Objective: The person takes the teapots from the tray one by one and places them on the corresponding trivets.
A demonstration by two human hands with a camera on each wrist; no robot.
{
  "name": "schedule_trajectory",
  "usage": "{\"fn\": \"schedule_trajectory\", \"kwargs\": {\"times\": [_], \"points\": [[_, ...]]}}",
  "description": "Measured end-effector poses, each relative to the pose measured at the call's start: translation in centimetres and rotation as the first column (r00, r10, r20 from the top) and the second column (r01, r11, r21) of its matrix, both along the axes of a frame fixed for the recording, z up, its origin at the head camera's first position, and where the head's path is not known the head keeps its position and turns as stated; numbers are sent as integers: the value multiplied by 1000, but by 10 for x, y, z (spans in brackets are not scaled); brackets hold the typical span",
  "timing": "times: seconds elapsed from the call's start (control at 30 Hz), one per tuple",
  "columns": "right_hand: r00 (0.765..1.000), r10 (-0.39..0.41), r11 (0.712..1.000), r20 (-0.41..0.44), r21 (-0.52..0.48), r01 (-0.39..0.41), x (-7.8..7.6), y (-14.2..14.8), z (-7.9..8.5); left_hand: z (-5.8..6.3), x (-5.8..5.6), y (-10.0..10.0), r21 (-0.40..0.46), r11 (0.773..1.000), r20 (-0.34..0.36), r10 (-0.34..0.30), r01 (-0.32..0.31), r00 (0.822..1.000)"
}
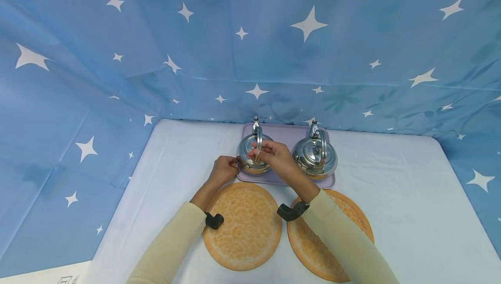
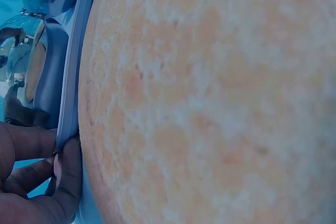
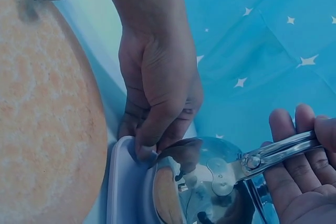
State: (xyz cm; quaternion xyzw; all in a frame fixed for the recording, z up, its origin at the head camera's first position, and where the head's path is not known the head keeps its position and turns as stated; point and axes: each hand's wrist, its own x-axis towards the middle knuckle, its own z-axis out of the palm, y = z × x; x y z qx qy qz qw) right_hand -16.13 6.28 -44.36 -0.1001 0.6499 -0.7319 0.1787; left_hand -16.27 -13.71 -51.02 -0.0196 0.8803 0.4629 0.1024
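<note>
My right hand (image 1: pixel 278 158) holds the arched handle (image 3: pixel 278 157) of the left silver kettle (image 1: pixel 243 148), thumb on one side and fingers on the other. This kettle stands at the left end of a pale purple tray (image 1: pixel 282 133), its spout toward the back. At the tray's near left corner is my left hand (image 1: pixel 225 171). In the left wrist view, its thumb and fingers pinch the tray's rim (image 2: pixel 69 82). A second silver kettle (image 1: pixel 303 155) sits on the tray's right end, untouched.
Two round, tan, bread-patterned mats (image 1: pixel 242 227) lie in front of the tray, the right one partly under my right forearm. A white cloth (image 1: pixel 415 197) covers the table. Blue star-patterned curtains (image 1: pixel 274 62) hang close behind the tray and at the sides.
</note>
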Motion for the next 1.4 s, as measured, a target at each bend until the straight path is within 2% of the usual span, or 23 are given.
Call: {"fn": "schedule_trajectory", "kwargs": {"times": [0.43,0.77,0.93,1.03,1.4], "points": [[999,20,999,-44,33,-18,1,-1,3,-3,-1,-1,-14,1000,-38,-13,12,999],[995,32,995,-96,95,-23,2,-2,2,-1,0,-1,-12,1000,-4,-19,19,1000],[991,44,993,-128,111,-29,5,-2,3,2,0,0,-7,1000,4,16,-16,1000],[991,47,993,-126,115,-32,8,-3,7,2,0,0,-6,999,11,32,-32,999],[992,9,991,-125,133,8,16,-6,6,2,1,-1,-8,1000,-6,7,-7,1000]]}}
